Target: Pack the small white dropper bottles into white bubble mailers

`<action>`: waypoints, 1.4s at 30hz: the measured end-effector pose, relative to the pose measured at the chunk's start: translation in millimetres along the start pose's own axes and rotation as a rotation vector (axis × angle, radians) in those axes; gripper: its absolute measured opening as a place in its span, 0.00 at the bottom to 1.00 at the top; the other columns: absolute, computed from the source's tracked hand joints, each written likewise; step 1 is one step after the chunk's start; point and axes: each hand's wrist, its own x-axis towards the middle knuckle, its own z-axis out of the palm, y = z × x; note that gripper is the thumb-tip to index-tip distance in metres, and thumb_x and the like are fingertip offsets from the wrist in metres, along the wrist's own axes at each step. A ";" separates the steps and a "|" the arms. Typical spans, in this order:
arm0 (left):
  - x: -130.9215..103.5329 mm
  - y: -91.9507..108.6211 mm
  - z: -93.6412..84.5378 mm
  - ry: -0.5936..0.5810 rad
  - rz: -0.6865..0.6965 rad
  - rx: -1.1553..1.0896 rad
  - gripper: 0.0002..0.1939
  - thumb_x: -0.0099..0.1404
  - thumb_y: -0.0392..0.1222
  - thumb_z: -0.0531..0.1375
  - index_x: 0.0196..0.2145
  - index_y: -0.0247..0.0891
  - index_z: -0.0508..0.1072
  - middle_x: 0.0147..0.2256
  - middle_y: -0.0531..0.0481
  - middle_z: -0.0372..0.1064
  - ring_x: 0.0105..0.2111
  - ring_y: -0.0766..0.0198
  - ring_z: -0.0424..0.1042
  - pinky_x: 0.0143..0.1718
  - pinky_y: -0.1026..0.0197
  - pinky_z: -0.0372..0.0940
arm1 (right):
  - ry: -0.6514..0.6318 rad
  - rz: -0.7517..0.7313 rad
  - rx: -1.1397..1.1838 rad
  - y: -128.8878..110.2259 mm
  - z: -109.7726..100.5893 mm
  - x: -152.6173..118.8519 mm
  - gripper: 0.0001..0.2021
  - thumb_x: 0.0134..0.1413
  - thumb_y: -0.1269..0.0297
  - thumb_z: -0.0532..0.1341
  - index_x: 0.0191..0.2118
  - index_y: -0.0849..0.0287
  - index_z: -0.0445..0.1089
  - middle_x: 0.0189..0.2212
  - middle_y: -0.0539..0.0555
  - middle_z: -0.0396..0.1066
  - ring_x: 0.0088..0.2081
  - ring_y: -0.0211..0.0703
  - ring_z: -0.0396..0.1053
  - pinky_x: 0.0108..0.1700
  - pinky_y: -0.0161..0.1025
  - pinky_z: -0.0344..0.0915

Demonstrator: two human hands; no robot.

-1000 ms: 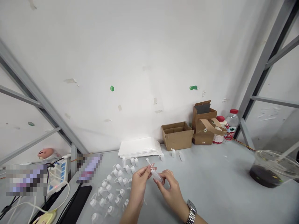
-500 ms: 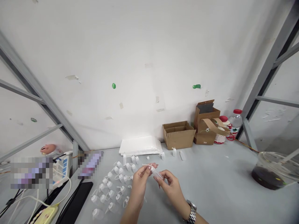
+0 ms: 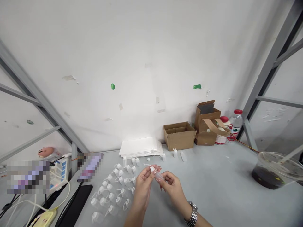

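Note:
Between my two hands is a small translucent squeeze bottle, tilted with its white cap up and to the left. The fingers of my left hand pinch the bottle at the cap end, where a thin white strap sticks out. My right hand grips the bottle's body between thumb and fingers, with a metal watch on the wrist. Several similar small bottles with white caps stand on the grey table to the left of my left hand.
A stack of white sheets lies against the wall beside an open cardboard box. Behind on the right are a brown paper bag and a red-capped bottle. A plastic bowl of dark liquid sits far right; a black slab and cables lie left.
My left fingers have shifted on the cap end of the bottle, and the thumb now sits closer to the bottle's neck. The camera view has moved slightly.

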 end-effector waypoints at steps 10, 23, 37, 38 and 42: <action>-3.1 3.0 0.8 -0.049 -0.018 -0.054 0.18 0.46 0.41 0.68 0.37 0.36 0.76 0.43 0.41 0.73 0.49 0.51 0.67 0.53 0.52 0.58 | -0.088 0.040 0.159 1.6 -2.1 5.8 0.16 0.42 0.53 0.65 0.22 0.61 0.64 0.14 0.46 0.61 0.18 0.31 0.54 0.23 0.32 0.51; 2.0 -1.1 -4.3 0.139 0.049 0.126 0.18 0.47 0.49 0.66 0.32 0.33 0.75 0.38 0.39 0.75 0.45 0.50 0.70 0.52 0.49 0.57 | 0.071 -0.133 -0.242 3.6 1.3 -5.5 0.11 0.47 0.56 0.61 0.27 0.60 0.67 0.21 0.48 0.62 0.27 0.38 0.60 0.33 0.35 0.58; 1.7 -3.1 -13.9 0.095 0.067 0.122 0.17 0.48 0.49 0.65 0.32 0.34 0.75 0.39 0.39 0.75 0.44 0.51 0.71 0.50 0.51 0.59 | -0.126 0.116 0.055 3.6 3.9 7.6 0.23 0.48 0.42 0.54 0.26 0.61 0.64 0.12 0.44 0.58 0.16 0.32 0.53 0.23 0.33 0.52; 1.5 -3.6 -13.4 0.106 0.070 0.130 0.17 0.48 0.49 0.65 0.32 0.34 0.75 0.39 0.40 0.75 0.44 0.51 0.71 0.50 0.51 0.59 | -0.106 0.090 0.056 5.1 3.9 7.4 0.22 0.47 0.43 0.56 0.29 0.61 0.64 0.14 0.45 0.60 0.18 0.33 0.55 0.24 0.33 0.54; 0.6 -2.0 -10.7 0.117 0.071 0.144 0.16 0.49 0.49 0.64 0.32 0.34 0.75 0.40 0.39 0.75 0.44 0.51 0.71 0.49 0.51 0.61 | -0.098 0.026 0.068 5.3 3.7 4.9 0.20 0.44 0.46 0.61 0.32 0.59 0.64 0.18 0.46 0.64 0.22 0.35 0.61 0.25 0.32 0.56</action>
